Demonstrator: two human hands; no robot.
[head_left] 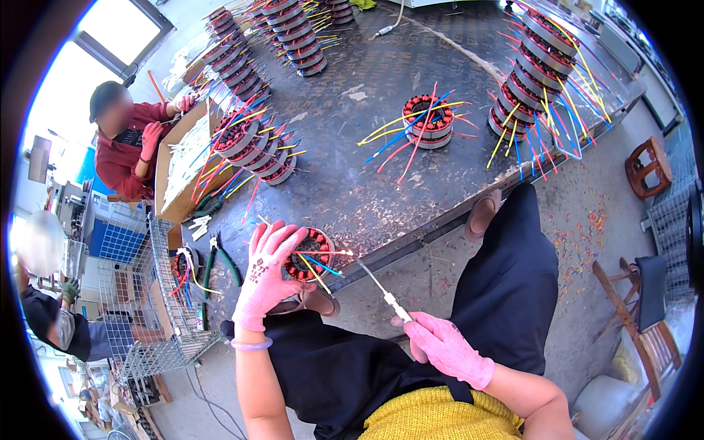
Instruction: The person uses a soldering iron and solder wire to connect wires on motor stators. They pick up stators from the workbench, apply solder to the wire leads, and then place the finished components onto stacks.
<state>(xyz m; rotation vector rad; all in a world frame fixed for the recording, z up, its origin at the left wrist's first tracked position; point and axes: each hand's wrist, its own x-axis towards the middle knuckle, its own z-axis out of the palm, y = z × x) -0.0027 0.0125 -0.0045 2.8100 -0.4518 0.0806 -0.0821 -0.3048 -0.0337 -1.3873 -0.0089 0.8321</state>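
The right hand (444, 346), in a pink glove, was closed around the white handle of a slender tool (396, 304), which looked like a soldering iron. Its thin shaft pointed up and to the left, and the tip was near the end of a red wire (337, 253), where a small bright spot was visible — whether they touched, I could not tell.

The left hand (265, 273), also in a pink glove, was holding a wound stator (313, 240) by its side, at the near edge of the bench (352, 198). From this stator the red wire, blue wires (324, 265) and a yellow wire (314, 273) reached out toward the tool. In my judgement, this piece was only partly through its work: the tool was at the red lead, while the blue and yellow ends stood free.

To the left, green-handled cutters (228, 262) lay on the bench, near some short white sleeves (199, 227). Further on stood a leaning stack of stators (257, 150), then a single stator (430, 132) and, to the right, a tall stack (532, 77). More stacks (297, 40) were at the far side — which pieces were finished and which were waiting, the view did not show. Beyond the left side, a co-worker in maroon sleeves (121, 167) was beside a cardboard box (174, 209).
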